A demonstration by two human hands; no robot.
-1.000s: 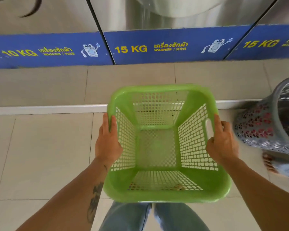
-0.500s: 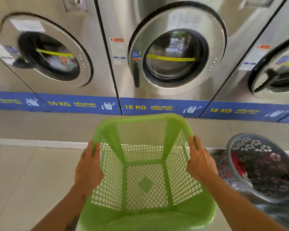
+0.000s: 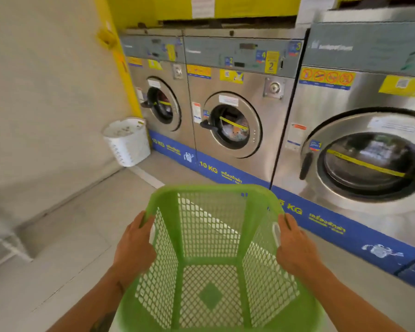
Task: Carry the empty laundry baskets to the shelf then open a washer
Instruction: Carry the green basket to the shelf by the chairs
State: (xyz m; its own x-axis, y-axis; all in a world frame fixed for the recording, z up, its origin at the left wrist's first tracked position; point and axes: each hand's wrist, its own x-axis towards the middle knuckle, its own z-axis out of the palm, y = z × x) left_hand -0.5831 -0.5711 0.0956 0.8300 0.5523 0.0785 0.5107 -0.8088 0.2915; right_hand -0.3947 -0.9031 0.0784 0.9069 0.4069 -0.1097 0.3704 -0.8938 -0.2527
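An empty green mesh laundry basket [image 3: 211,259] is held up off the floor in front of me. My left hand [image 3: 134,248] grips its left rim and my right hand [image 3: 295,250] grips its right rim by the handle slot. Three steel front-load washers stand along the wall ahead: a left washer [image 3: 163,104], a middle washer [image 3: 235,125] and a large right washer [image 3: 369,159]. All three doors are closed. No shelf is in view.
A white basket [image 3: 127,142] stands in the corner beside the left washer, against a plain wall [image 3: 46,92]. A raised tiled step with a blue band [image 3: 326,224] runs under the washers. Tiled floor [image 3: 70,236] stretches to my left.
The view has swung up and to the left, bringing the left corner and white basket into sight. The grey basket of clothes on the right has left the view. Both hands keep holding the green basket.
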